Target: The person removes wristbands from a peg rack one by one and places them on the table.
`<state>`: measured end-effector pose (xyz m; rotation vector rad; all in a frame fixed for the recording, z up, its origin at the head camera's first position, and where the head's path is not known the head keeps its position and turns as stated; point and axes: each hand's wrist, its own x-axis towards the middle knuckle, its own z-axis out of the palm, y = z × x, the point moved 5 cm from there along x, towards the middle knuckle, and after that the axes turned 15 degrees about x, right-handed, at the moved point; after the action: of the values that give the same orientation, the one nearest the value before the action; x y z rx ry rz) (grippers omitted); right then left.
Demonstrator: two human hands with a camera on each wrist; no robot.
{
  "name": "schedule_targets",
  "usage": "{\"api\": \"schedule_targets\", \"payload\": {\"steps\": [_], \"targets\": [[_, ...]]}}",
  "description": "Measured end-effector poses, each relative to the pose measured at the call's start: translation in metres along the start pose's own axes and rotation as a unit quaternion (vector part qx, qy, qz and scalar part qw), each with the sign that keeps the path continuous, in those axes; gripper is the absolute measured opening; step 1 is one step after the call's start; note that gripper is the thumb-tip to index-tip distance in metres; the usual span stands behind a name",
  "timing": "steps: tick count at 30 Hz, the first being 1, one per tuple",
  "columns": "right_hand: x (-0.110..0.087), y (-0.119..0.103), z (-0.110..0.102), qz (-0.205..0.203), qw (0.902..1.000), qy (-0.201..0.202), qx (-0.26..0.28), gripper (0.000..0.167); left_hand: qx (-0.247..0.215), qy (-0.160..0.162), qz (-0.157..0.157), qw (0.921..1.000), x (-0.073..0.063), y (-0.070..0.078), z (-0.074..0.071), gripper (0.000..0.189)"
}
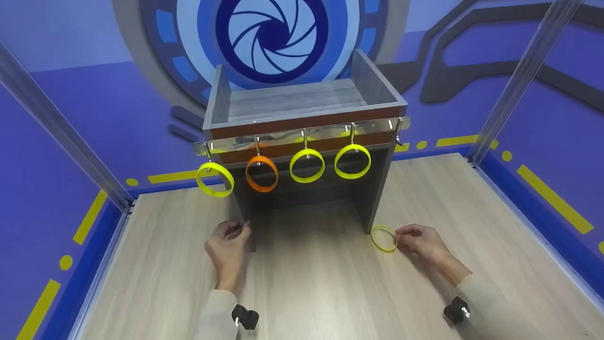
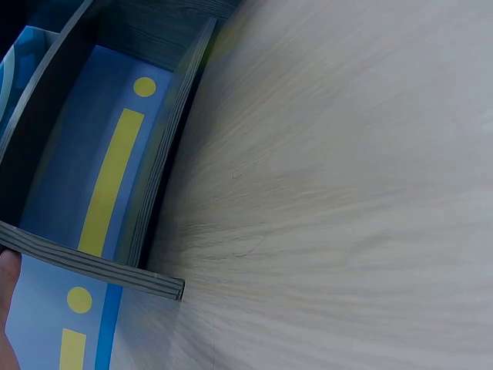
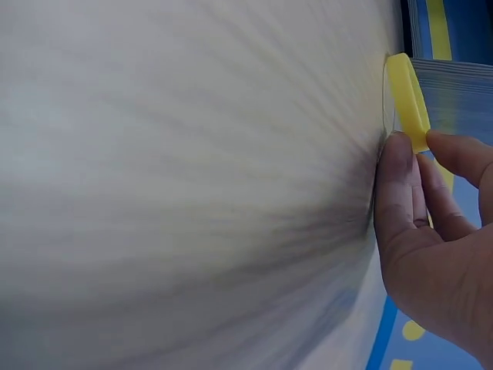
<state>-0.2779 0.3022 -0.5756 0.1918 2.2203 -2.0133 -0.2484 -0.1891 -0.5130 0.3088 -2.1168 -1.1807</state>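
- Work is apparently nearing completion: four rings are hanging from a metal rail (image 1: 377,126), which is running along the upper front edge of the grey stand (image 1: 373,196).
- From the rail's left end, a yellow ring (image 1: 215,194), an orange ring (image 1: 262,189), a second yellow ring (image 1: 306,180) and a third yellow ring (image 1: 353,176) are occupying successive hooks; the end hook (image 1: 399,133), at the stand's right front corner, is carrying nothing.
- By this reading, only the fifth ring (image 3: 408,104), also yellow, is remaining to be hung. It is sitting just beside the stand's right front foot; whether it is touching the desk (image 1: 306,293) cannot be told.
- The right hand (image 1: 422,243) is pinching the fifth ring by its rim, thumb and fingertips nearly together.
- The left hand (image 1: 229,245) is bending its fingers at the stand's left front foot, touching the panel's outer face; whether it is gripping the panel cannot be told.
- Open room is extending between the right hand and the desk's right edge, well apart. The stand's right panel is standing closest to the fifth ring, so a lift is probably calling for clearance in front of that edge.
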Motion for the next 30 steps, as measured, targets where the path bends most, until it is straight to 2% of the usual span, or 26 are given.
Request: {"api": "schedule_targets", "payload": {"steps": [6,12,20,24,30], "targets": [[-0.001,-0.003,0.000,-0.002,1.0000,-0.003,-0.008,0.027,0.001,0.005,0.003,1.0000,0.002,0.001,0.000,0.016],[-0.005,-0.008,-0.004,-0.007,0.9991,-0.015,0.038,0.030,-0.006,-0.001,-0.006,1.0000,0.001,0.000,0.001,0.016],[-0.010,-0.041,-0.011,-0.077,0.9945,-0.004,0.071,0.035,-0.001,0.005,0.005,1.0000,0.001,-0.001,-0.001,0.015],[-0.014,-0.061,-0.006,-0.114,0.9893,0.001,0.091,0.039,-0.002,0.008,0.010,0.9999,0.001,-0.001,-0.001,0.015],[-0.026,-0.087,0.007,-0.155,0.9835,0.005,0.093,0.038,0.001,0.008,0.019,0.9998,-0.001,-0.002,0.000,0.016]]}}
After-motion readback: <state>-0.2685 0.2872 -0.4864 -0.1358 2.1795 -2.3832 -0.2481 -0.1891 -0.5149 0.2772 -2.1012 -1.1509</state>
